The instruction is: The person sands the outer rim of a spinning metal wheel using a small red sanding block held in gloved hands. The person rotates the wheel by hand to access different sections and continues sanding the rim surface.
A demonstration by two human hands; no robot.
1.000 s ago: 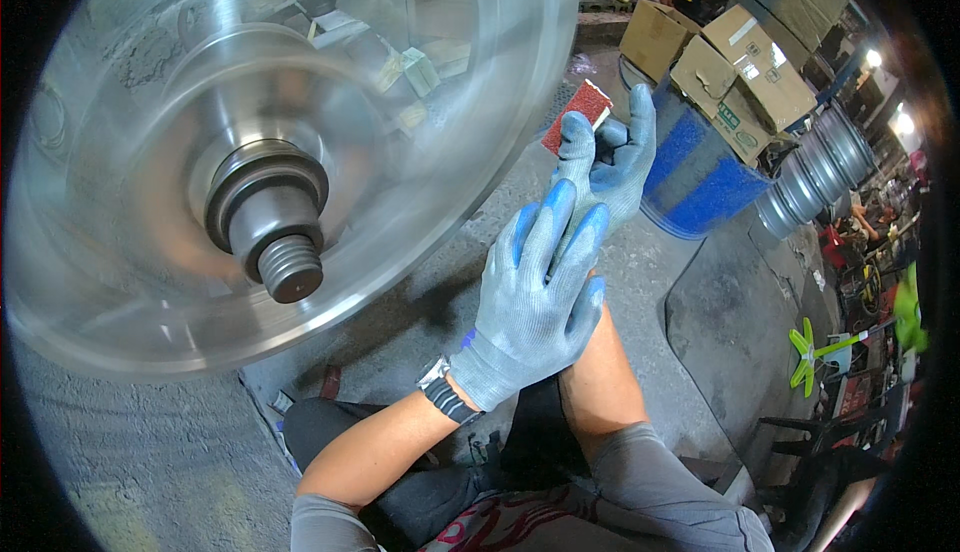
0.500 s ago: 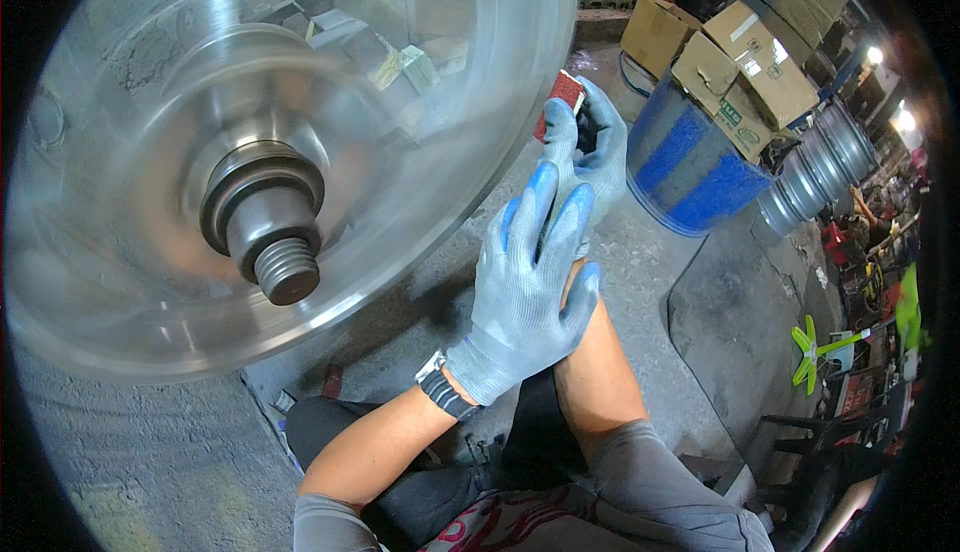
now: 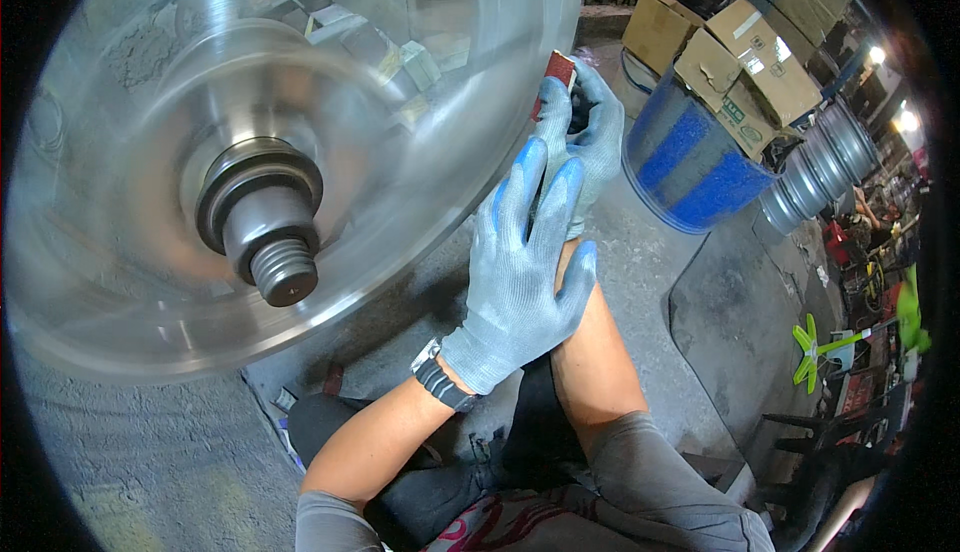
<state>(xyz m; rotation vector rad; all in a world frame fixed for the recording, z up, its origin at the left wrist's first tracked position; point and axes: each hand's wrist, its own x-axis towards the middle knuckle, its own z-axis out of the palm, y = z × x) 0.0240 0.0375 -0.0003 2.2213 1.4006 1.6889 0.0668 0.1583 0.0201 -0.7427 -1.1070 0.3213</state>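
Observation:
A large metal wheel rim (image 3: 350, 307), blurred by spinning, fills the left side. From its hub a threaded shaft end (image 3: 284, 270) points toward me. Gloved in grey with blue fingertips, my right hand (image 3: 597, 122) is closed round a small reddish-brown abrasive block (image 3: 560, 70) beside the rim's right edge; contact with the rim cannot be made out. My left hand (image 3: 520, 277), in a matching glove, lies across the right hand's back and wrist with its fingers stretched out. A watch (image 3: 440, 377) is on my left wrist.
At the upper right stands a blue-striped drum (image 3: 690, 152) with open cardboard boxes (image 3: 765, 62) on top. Stacked metal rims (image 3: 825, 167) lie beside it. A bright green star-shaped base (image 3: 808, 354) is farther right. Pale blocks (image 3: 420, 64) show behind the blurred rim.
Both hands have shifted slightly left and upward along the rim's edge, the abrasive block with them. The rim is blurred in both frames.

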